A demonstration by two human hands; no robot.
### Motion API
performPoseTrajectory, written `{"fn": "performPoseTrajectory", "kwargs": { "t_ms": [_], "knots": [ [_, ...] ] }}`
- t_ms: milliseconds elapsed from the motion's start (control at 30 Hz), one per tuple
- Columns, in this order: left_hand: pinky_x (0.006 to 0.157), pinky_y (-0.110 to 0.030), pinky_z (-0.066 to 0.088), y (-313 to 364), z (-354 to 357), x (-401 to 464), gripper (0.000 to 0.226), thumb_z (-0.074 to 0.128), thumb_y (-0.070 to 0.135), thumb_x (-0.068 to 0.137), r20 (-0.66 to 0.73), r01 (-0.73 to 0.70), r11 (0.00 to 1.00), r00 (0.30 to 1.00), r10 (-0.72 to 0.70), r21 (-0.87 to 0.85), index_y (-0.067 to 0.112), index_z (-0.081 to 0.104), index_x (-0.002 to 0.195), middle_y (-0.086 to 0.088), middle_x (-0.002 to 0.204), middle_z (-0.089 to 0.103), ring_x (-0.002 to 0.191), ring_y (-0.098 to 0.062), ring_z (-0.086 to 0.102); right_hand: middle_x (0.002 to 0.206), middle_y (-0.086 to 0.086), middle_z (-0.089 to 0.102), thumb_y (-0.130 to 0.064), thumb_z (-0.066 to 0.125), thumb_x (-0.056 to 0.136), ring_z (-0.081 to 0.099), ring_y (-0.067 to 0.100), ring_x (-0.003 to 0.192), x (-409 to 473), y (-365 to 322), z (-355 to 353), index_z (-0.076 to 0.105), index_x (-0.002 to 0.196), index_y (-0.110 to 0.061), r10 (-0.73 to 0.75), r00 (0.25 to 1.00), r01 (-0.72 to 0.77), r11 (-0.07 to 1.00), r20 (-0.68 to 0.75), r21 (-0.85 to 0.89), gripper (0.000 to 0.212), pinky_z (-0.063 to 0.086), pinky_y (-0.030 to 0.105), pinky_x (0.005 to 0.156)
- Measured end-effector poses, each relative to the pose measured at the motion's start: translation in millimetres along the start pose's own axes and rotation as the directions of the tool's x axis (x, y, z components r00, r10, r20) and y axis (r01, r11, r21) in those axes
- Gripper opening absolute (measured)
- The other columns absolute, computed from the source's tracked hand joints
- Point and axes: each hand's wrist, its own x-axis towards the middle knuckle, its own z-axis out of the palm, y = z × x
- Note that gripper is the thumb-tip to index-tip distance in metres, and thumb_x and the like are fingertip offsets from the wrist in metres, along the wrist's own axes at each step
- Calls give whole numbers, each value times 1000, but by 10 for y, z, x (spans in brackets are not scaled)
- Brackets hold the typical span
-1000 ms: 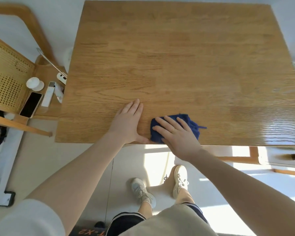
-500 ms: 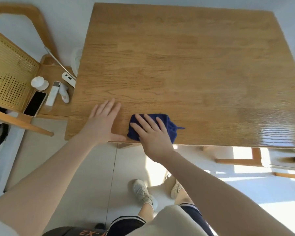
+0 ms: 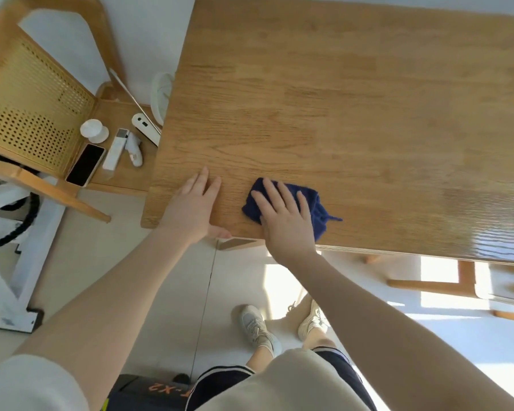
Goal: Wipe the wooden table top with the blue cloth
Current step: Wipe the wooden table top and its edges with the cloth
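Two hands are laid on the wooden table top [image 3: 339,114] near its near-left corner. The right hand [image 3: 285,218] is spread flat, fingers extended, palm pressed down on the blue cloth [image 3: 316,207]; nothing is pinched or clenched, the cloth being held only by downward pressure. The cloth is bunched, lying just inside the near edge, with a loose thread trailing to the right. The left hand [image 3: 193,206] is likewise open and flat on bare wood, a little to the left of the cloth and apart from it, thumb hooked over the near edge, apparently as a brace. Step judged in hand: a wiping pass along the near strip of the top. Most of the surface, far and right, shows no sign either way of having been covered; progress cannot be told. Next move is judged to call for steady palm pressure while the cloth is swept across, with the bunched cloth kept from slipping off the near edge. A chair [image 3: 27,114] with a phone [image 3: 85,165] and small items is noted to the left, clear of the work.
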Motion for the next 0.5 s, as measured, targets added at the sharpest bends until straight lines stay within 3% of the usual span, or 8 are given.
{"fn": "performPoseTrajectory", "kwargs": {
  "t_ms": [100,200,400,500],
  "knots": [
    [116,-40,11,7,-9,1,120,66,66,66,-7,3,1000,1000,-3,-15,20,-4,151,-6,158,-14,145,-25,-5,148,0,37,-15,62,82,34,24,135,-184,-52,67,45,129,-26,-122,991,121,993,53,13,52,21,47,110],
    [116,-42,13,2,-18,26,119,66,66,66,-3,7,1000,1000,-7,-22,21,-5,150,-5,158,-15,145,-26,-4,148,0,37,-18,56,88,34,23,136,100,48,6,46,130,-26,-140,989,140,990,45,17,44,21,47,110],
    [115,-42,14,-53,59,33,121,64,69,64,-5,-3,999,1000,2,-32,22,-7,150,-3,157,-18,145,-23,-7,157,-3,10,-24,28,100,6,19,144,901,185,-153,24,144,-28,115,992,-117,992,45,44,45,2,43,115],
    [115,-42,13,-53,48,23,122,67,67,63,14,8,997,1000,-7,-74,23,-6,150,-1,157,-19,145,-22,-8,157,-2,9,-23,30,99,6,21,144,871,147,-127,24,144,-27,79,996,-80,996,50,24,45,2,44,115]
  ]
}}
